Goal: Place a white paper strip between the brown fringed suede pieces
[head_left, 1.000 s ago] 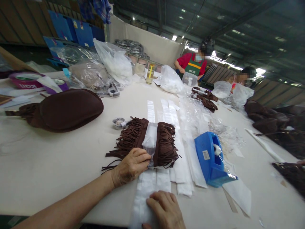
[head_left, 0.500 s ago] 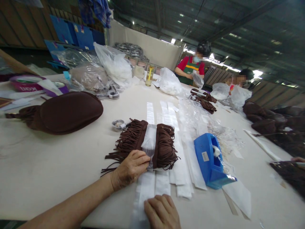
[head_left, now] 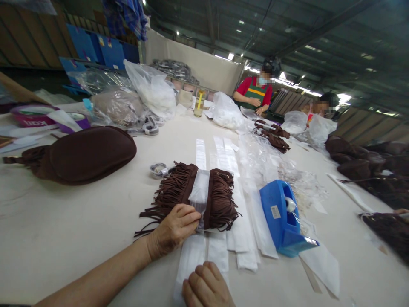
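Note:
A brown fringed piece (head_left: pixel 220 200) lies on the table in front of me, with a white strip (head_left: pixel 200 189) wrapped over its middle. My left hand (head_left: pixel 174 228) rests on its near edge, fingers closed and pinching the strip where it meets the fringe. My right hand (head_left: pixel 206 286) sits at the bottom of the view, fingers curled down onto the near end of a long white strip (head_left: pixel 190 260). More white strips (head_left: pixel 243 238) lie side by side under and beyond the fringe.
A blue tape dispenser (head_left: pixel 283 219) stands just right of the fringe. A brown bag (head_left: pixel 86 153) lies at left, clear plastic sheets (head_left: pixel 265 157) beyond. Plastic bags (head_left: pixel 153 89) crowd the far left. Two people work at the far end (head_left: pixel 255 91); brown pieces (head_left: pixel 367 164) are piled at right.
My right hand has slid back toward me along the white strip and curled tighter. My left hand has stayed on the fringe's near edge.

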